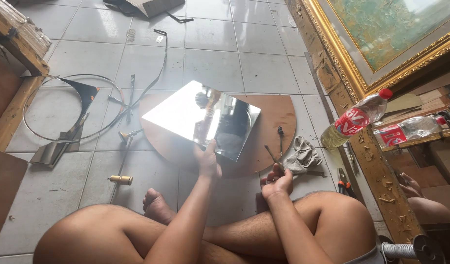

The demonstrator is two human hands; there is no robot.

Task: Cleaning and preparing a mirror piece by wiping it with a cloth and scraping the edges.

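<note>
I sit cross-legged on a tiled floor. My left hand [207, 161] grips the near edge of a square mirror pane [200, 117] and holds it tilted above a round brown wooden board [278, 115]. My right hand [278, 182] is closed on thin metal tongs [277, 149], whose two arms point up and away from me. A crumpled grey rag [303, 155] lies just right of that hand on the board's edge.
A metal ring with a dark triangular piece [73, 105] lies at left, near a brass fitting [120, 180] and black straps [151, 78]. A gold-framed painting [381, 44] leans at right beside two plastic bottles [357, 120]. Pliers [343, 180] lie by my right knee.
</note>
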